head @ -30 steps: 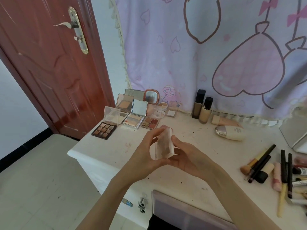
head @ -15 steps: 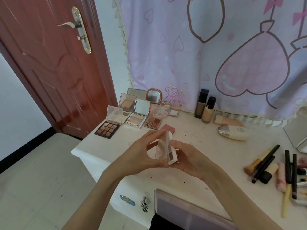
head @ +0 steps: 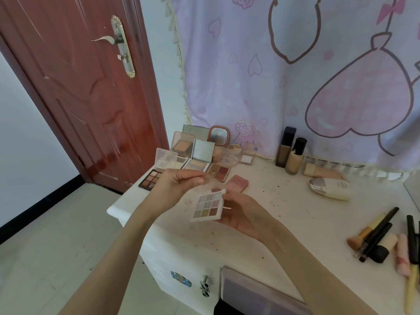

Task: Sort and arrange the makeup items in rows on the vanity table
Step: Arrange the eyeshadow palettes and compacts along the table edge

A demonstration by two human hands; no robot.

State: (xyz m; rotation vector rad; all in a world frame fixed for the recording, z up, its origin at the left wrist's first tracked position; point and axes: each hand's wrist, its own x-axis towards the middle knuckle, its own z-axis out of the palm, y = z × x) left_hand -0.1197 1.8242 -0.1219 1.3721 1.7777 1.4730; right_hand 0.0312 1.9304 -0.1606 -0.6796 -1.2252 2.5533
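While both hands were up over the near part of the vanity table [head: 295, 214], they held one small eyeshadow palette [head: 208, 205] between them, in the air and not touching the top. The right hand [head: 245, 214] was cupped under its right edge, fingers curled round the case. The left hand [head: 175, 185] pinched the thin clear lid [head: 200, 178], lifted up and open. The palette looked light and stiff, a flat plastic case with nine little colour squares. I think the powder could crack if it fell, and the lid hinge looked weak, so it was best held by the side edges, not by the lid. A little farther back, a closed pink compact [head: 236, 182] lay flat on the table. Behind that, other open palettes [head: 195, 162] sat close together in rows near the back left corner. Two foundation bottles [head: 288, 151] stood upright by the curtain, and a white tube [head: 331, 188] lay on its side. Brushes [head: 372, 233] lay together at the right. The table top was white and looked dusty with dark specks. At the far back hung a purple curtain [head: 295, 76] with hearts, and a red door [head: 79, 87] stood to the left.
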